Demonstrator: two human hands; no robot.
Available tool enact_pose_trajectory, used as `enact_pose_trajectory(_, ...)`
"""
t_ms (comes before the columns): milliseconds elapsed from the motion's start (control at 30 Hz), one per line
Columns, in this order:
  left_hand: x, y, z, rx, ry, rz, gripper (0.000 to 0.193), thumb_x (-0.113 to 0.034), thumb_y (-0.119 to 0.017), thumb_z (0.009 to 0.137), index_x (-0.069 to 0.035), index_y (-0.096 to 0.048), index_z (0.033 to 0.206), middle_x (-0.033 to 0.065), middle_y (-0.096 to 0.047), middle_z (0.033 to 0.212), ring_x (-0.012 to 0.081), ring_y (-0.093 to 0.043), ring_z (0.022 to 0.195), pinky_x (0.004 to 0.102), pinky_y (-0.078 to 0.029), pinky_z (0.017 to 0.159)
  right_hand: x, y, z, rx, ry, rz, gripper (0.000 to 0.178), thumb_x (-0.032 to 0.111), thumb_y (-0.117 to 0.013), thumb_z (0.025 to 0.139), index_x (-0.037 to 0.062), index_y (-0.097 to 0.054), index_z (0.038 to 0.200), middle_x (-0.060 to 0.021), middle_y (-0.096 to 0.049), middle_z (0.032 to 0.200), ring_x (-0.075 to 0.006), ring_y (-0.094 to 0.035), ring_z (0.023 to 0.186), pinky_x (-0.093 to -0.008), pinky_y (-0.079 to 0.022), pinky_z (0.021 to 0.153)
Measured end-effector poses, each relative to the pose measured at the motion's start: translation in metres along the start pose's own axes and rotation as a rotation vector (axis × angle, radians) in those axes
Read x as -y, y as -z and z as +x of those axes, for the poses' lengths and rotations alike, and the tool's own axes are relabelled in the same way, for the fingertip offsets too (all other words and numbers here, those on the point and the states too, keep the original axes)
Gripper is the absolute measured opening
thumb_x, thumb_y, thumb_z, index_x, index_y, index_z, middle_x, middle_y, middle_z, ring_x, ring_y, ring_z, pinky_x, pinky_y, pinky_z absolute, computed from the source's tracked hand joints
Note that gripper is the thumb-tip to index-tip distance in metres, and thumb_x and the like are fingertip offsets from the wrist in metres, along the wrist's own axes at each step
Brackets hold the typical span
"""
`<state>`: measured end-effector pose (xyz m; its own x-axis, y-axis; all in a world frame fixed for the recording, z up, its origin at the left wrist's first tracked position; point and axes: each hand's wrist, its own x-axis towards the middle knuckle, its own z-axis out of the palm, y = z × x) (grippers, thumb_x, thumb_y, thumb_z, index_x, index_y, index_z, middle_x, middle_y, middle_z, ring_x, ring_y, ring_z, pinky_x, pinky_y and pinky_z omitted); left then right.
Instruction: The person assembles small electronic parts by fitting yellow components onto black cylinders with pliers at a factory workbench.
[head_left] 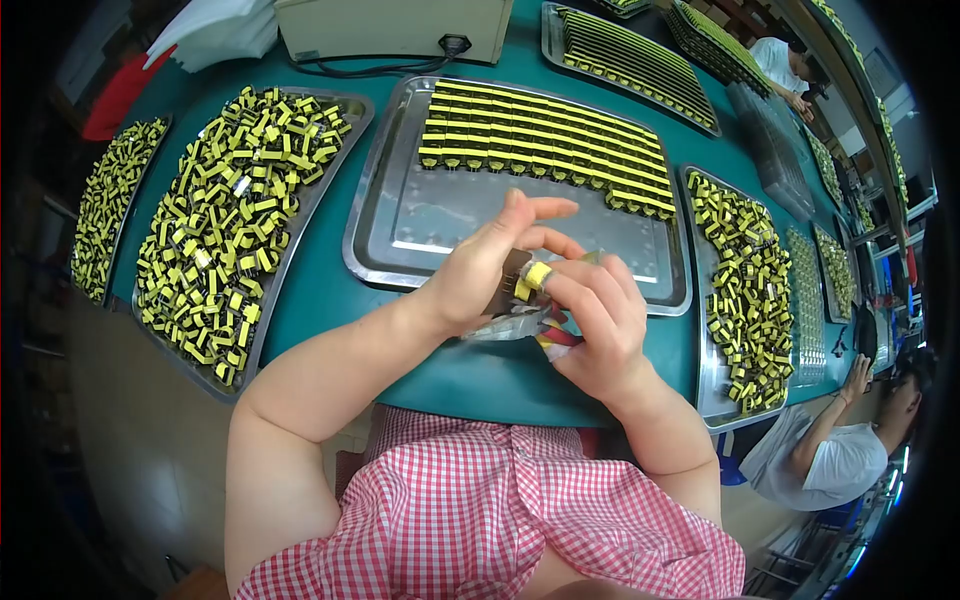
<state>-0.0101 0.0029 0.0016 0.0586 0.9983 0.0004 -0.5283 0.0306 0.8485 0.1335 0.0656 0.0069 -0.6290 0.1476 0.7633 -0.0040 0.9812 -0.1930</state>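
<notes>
In front of my body, at the near edge of a metal tray (375, 225), my two hands meet. My left hand (487, 255) holds a small black-and-yellow transformer (522, 287) with its pins showing, partly covered by fingers. Two left fingers stretch out to the right. From the other side, my right hand (605, 325) bends its fingers in onto the yellow part of the piece. Coloured wrapping shows around its fingertips. Beneath the hands lies a crumpled clear-grey material (508, 327). On the tray's far side stand neat rows of yellow-topped transformers (545, 130).
Loose transformers heap in a left tray (325, 150), another at far left, and a right tray (712, 385). A filled tray (640, 65) and a beige box (395, 30) with a cable stand behind. A co-worker (835, 455) sits at the right; another person is farther back.
</notes>
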Motion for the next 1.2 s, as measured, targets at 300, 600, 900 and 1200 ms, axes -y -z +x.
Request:
enact_pose_trajectory(300,0.002,-0.003,0.0,0.009,0.006,-0.137,0.075,-0.062,-0.016,0.089,-0.003,-0.03,0.132,0.0168,-0.049,0.114,0.0212,-0.053,0.101,0.0324,-0.042,0.088,0.005,0.002,-0.002,0.013,-0.012,-0.013,0.041,0.005,-0.066,0.05,0.0027,-0.059,0.09,-0.0084,-0.06,0.086,-0.0233,-0.05,0.063,-0.0334,-0.04,0.053)
enact_pose_trajectory(600,0.002,-0.004,0.001,-0.004,0.053,-0.275,0.069,-0.057,-0.02,0.091,-0.001,-0.032,0.129,0.0181,-0.05,0.11,0.0206,-0.055,0.095,0.0327,-0.046,0.083,0.005,0.0,-0.002,-0.01,0.058,-0.054,0.04,0.009,-0.066,0.053,0.0016,-0.059,0.092,-0.0083,-0.058,0.084,-0.0233,-0.049,0.063,-0.0332,-0.039,0.052)
enact_pose_trajectory(900,0.003,-0.002,0.001,-0.011,0.087,-0.296,0.064,-0.053,-0.022,0.093,0.0,-0.035,0.127,0.0187,-0.052,0.107,0.0207,-0.056,0.094,0.0316,-0.046,0.082,0.006,-0.003,-0.003,-0.007,0.056,-0.037,0.042,0.004,-0.065,0.05,0.0014,-0.059,0.091,-0.0083,-0.058,0.085,-0.0232,-0.049,0.064,-0.0328,-0.039,0.052)
enact_pose_trajectory(1200,0.009,0.005,0.005,-0.08,0.088,-0.024,0.062,-0.052,-0.024,0.094,-0.003,-0.04,0.126,0.0143,-0.056,0.106,0.0163,-0.055,0.095,0.0288,-0.045,0.083,0.003,-0.01,-0.003,0.026,-0.049,0.042,0.045,-0.006,-0.064,0.046,0.0018,-0.056,0.09,-0.0085,-0.059,0.082,-0.022,-0.05,0.06,-0.0298,-0.039,0.05)
